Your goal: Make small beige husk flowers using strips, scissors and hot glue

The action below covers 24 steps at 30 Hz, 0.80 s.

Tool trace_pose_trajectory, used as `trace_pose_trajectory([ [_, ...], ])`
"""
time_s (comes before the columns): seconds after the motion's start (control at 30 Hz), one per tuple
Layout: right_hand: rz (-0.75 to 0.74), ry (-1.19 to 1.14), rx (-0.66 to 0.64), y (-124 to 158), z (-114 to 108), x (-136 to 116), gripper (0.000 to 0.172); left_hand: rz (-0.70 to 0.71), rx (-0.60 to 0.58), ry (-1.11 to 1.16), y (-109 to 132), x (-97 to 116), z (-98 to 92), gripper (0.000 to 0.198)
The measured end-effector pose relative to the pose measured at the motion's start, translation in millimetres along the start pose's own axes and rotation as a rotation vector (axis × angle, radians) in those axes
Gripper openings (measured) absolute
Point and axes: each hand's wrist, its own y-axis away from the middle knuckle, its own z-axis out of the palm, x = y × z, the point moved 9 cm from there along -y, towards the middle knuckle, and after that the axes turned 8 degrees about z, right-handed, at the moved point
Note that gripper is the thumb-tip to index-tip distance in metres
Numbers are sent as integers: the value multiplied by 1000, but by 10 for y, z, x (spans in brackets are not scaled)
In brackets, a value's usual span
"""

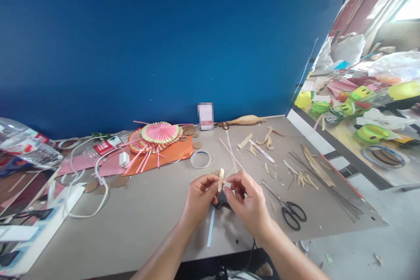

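My left hand point(201, 196) pinches a small pale yellow strip point(221, 178), which looks like dried husk, upright between thumb and fingers. Just to the right, my right hand point(246, 197) has its fingers curled and its thumb close to the strip; what its fingertips hold, if anything, is too small to make out. Under both hands lies a black object point(223, 201), mostly covered. A light blue strip point(211, 228) sticks out below it on the table. Black-handled scissors point(288, 211) rest right of my right hand, blades toward the hands.
Dried husk pieces point(316, 166) and thin dark wires point(337, 197) lie at the right. A clear tape ring point(200, 160) sits beyond my left hand. Pink paper fans point(159, 133), a white cable point(87, 216) and a power strip point(42, 238) occupy the left. A blue panel point(183, 43) stands behind.
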Motion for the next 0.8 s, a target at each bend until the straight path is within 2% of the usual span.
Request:
trace_pose_trajectory([
  [0.1, 149, -19, -41, -3, 72, 159, 11, 52, -18, -74, 8, 25, -12, 17],
  [0.2, 216, -51, -78, -15, 112, 227, 9, 89, -58, -132, 22, 79, 18, 17],
  [0.3, 212, -89, -90, -34, 118, 207, 5, 97, -84, -155, 37, 125, 59, 17],
  [0.6, 229, -184, -142, -42, 165, 212, 7, 72, -88, -145, 35, 140, 66, 14],
  [0.8, 252, -168, -156, -75, 143, 257, 4, -37, -59, -41, 20, 37, 38, 18],
])
